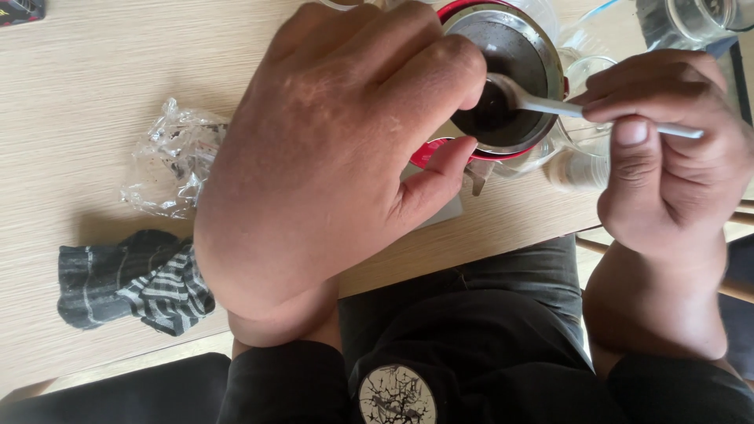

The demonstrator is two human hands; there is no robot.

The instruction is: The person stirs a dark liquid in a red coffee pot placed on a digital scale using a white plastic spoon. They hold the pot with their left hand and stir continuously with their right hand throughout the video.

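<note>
My left hand wraps around the near side of a round glass pot with a red rim, thumb and fingers on its edge. Inside the pot lies dark wet matter. My right hand pinches the handle of a white plastic spoon, whose bowl dips into the dark contents. The pot stands on a pale wooden table at its near edge.
A crumpled clear plastic wrapper lies left of my left hand. A dark striped cloth sits near the table's front edge. Clear glass vessels stand at the far right. My lap in dark clothing is below.
</note>
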